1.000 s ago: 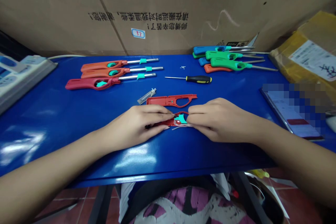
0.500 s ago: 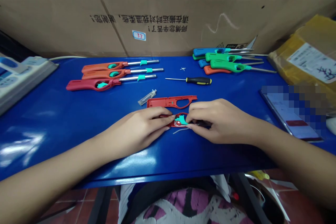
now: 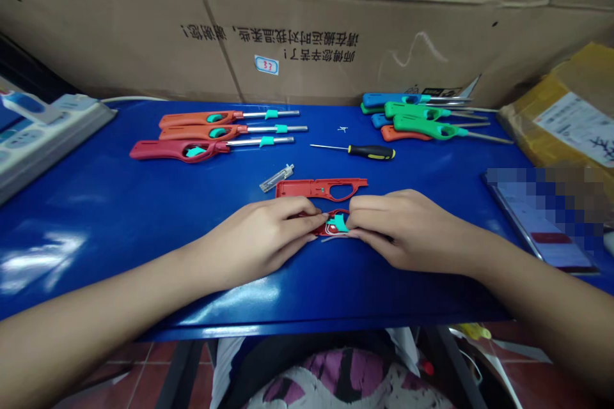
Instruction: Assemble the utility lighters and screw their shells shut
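left hand (image 3: 261, 239): frame centre, fingers pinching the left end of the red lighter half-shell (image 3: 330, 225)
right hand (image 3: 400, 227): pinching the shell's right end, fingertips at the teal trigger (image 3: 338, 223)
half-shell: flat on blue surface (image 3: 96, 204), between both hands
other red shell half (image 3: 321, 188): just behind, untouched
metal part (image 3: 277, 177): left of it
screwdriver (image 3: 362, 151): further back
red lighters (image 3: 211, 134): upper left
green and blue lighters (image 3: 417, 118): upper right
cardboard box (image 3: 144, 32): along the back
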The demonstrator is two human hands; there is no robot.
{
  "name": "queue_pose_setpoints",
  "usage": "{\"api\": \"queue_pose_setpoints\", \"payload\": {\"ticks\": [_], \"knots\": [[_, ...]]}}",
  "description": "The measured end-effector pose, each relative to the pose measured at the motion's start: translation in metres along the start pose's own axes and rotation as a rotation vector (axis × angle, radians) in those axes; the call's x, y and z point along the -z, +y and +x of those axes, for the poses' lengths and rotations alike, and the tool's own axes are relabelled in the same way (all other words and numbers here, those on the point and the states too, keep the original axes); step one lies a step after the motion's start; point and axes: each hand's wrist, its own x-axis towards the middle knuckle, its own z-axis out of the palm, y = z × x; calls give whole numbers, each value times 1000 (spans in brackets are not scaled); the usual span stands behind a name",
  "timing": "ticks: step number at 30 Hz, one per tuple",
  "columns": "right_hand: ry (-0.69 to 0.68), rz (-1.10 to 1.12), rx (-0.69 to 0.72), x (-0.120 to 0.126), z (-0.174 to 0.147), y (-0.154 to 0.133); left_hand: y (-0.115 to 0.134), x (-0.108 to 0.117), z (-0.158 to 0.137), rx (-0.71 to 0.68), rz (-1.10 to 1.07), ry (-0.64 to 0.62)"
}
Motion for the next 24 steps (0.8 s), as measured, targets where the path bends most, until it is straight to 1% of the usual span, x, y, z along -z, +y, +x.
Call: {"api": "queue_pose_setpoints", "payload": {"ticks": [6,10,12,15,19,21,24], "knots": [[33,-89,50,0,-1,0,1,1,-1,29,-43,-8],[49,-107,47,-2,-2,-1,0,-1,-1,42,-82,-1],[44,-75,15,-2,-1,-1,0,-1,0,40,-100,1],[8,60,-78,-1,2,-2,0,-2,0,28,-107,-6],[-12,243,-211,3,6,-3,1,-1,0,25,-33,-29],[-7,247,-229,3,6,-4,2,-1,0,2,30,-23],[-12,124,-166,2,4,-5,2,1,1,-43,83,-4]]}}
